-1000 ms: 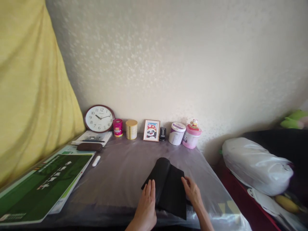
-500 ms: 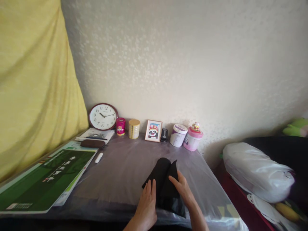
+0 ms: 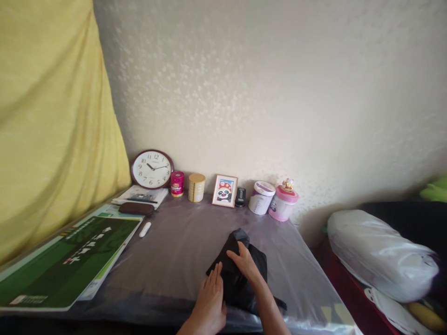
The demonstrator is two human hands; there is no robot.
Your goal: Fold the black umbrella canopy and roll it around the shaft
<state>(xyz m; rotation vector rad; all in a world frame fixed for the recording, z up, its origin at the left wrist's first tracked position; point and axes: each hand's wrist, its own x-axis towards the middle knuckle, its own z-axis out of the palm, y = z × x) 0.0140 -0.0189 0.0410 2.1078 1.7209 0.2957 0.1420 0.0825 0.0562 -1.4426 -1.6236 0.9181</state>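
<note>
A black, soft folded sheet, perhaps cloth or thin plastic (image 3: 234,274), lies near the front of the table, its surface creased. My left hand (image 3: 211,295) rests at its left edge, fingers stretched out together and touching it. Across the upper middle of the sheet lies my right hand (image 3: 243,260), its thumb spread away from the fingers, pressing on the folds. The fingertips of this hand are partly lost against the black. A strip of the black sheet sticks out to the right beneath my right forearm.
Along the wall stand a clock (image 3: 152,169), a pink tin (image 3: 177,184), a yellow-lidded can (image 3: 197,188), a panda picture frame (image 3: 225,191) and two tubs (image 3: 261,198). At left lie a green book (image 3: 66,265), a brown case (image 3: 136,208) and a white stick (image 3: 145,229). Right of the table is a white bag (image 3: 379,253).
My right hand has moved left and slightly up across the black sheet, turning its right flap inward over the middle. My left hand stays at the left edge.
</note>
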